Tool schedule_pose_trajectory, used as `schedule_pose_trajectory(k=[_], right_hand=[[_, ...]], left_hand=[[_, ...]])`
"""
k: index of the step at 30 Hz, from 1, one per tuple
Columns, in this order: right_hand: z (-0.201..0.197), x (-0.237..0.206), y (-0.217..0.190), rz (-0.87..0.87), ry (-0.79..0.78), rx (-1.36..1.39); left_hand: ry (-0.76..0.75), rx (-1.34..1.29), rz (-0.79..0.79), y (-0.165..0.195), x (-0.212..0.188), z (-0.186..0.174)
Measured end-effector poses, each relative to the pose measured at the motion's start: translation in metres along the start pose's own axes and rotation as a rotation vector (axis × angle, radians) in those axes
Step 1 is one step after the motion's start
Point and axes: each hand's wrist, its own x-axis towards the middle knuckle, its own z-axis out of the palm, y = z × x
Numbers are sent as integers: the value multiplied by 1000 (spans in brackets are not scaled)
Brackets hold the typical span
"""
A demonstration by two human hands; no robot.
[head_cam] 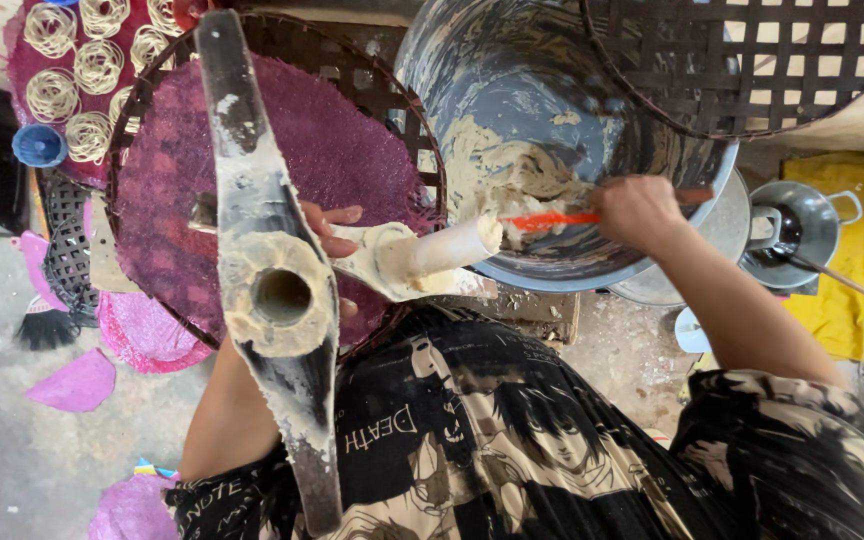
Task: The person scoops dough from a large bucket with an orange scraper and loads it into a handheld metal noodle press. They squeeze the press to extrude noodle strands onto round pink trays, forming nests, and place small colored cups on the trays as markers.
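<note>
Coils (pixel 82 65) of noodle lie at far left on a purple mat (pixel 42 60). Next comes a woven tray (pixel 392 100) lined with purple mesh (pixel 182 190), and over it a dough-caked press (pixel 277 290). Behind the press the left hand (pixel 332 235) is clamped on a white dough-smeared cylinder (pixel 427 255) just beside the bucket (pixel 552 90). Inside the bucket lies dough (pixel 512 175), where the right hand (pixel 637 210) is closed on an orange-handled tool (pixel 552 219). Far right, a ladle (pixel 802 225) rests on yellow cloth (pixel 852 260).

soft even daylight, sharp centre, slight wide-angle stretch at edges.
</note>
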Motion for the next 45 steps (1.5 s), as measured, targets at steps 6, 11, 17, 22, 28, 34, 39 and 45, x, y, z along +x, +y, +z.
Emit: schedule_pose_trajectory(k=[6,11,17,22,28,34,39,45], right_hand=[[20,35,-23,-35,109,124],[23,52,-34,-81,156,300],[25,64,-43,-216,186,407],[30,69,-35,-255,142,477],[32,53,-11,-308,95,559],[-3,-12,38,-169,-77,742],[-43,-92,83,-326,97,967],[-81,-129,64,-778,311,1133]], left_hand=[[-47,179,278,7,2,-2],[-50,162,223,7,5,3],[-55,167,198,5,9,8],[-57,168,188,4,11,9],[-60,170,176,-1,7,9],[-50,166,182,7,-3,2],[-14,259,95,25,-7,-8],[-43,636,-8,5,14,38]])
